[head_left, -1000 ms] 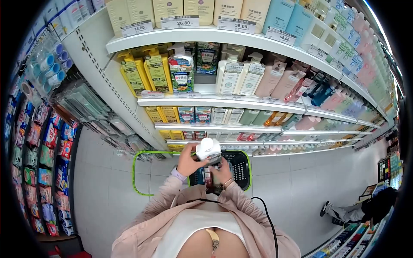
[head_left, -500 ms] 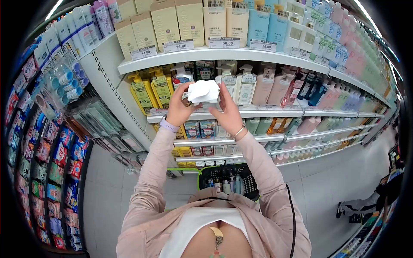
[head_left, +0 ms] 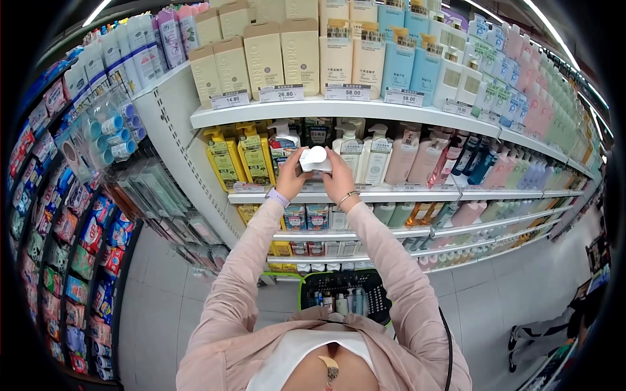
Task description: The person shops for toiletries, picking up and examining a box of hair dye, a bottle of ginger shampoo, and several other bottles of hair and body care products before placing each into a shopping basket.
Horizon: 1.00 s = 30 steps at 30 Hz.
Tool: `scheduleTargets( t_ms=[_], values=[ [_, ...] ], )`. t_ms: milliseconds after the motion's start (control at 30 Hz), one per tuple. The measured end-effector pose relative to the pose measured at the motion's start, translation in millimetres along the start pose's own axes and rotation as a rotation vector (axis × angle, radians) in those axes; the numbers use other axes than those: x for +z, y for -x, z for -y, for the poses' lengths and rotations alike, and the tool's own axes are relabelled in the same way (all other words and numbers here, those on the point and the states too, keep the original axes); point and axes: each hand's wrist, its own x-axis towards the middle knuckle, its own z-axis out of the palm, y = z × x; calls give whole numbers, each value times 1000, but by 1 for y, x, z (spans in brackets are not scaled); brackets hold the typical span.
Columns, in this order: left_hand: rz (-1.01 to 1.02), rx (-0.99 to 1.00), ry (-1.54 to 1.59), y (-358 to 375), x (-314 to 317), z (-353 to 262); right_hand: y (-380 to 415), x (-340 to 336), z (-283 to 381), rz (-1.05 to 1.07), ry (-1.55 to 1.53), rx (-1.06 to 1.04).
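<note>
A white pump bottle (head_left: 314, 158), seen from its top, is held between both hands at the front of the second shelf. My left hand (head_left: 291, 177) grips its left side with bent fingers. On its right side, my right hand (head_left: 339, 179) presses with the fingers wrapped round it. Yellow pump bottles (head_left: 255, 155) stand left of the hands, and white pump bottles (head_left: 376, 156) stand just right of them. The lower part of the held bottle is hidden.
The upper shelf edge (head_left: 293, 112) with price tags runs above the hands. Below my arms sits a black basket (head_left: 378, 296) with several bottles. Racks of bagged goods (head_left: 85, 260) stand at the left. Another person's legs (head_left: 541, 332) show at the lower right.
Both hands and the white bottle have moved farther from my body toward the second shelf. The bottle appears smaller, and the view has tilted upward slightly.
</note>
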Motion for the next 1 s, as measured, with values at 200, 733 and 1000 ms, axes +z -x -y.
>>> scheduleTargets(
  t_ms=[200, 733, 1000],
  values=[
    [10, -83, -208, 2, 3, 8, -2, 4, -3, 21, 91, 69],
    [-190, 116, -785, -51, 2, 9, -84, 9, -34, 242, 454, -33],
    [-25, -45, -870, -78, -8, 17, -88, 24, -44, 190, 445, 9]
  ],
)
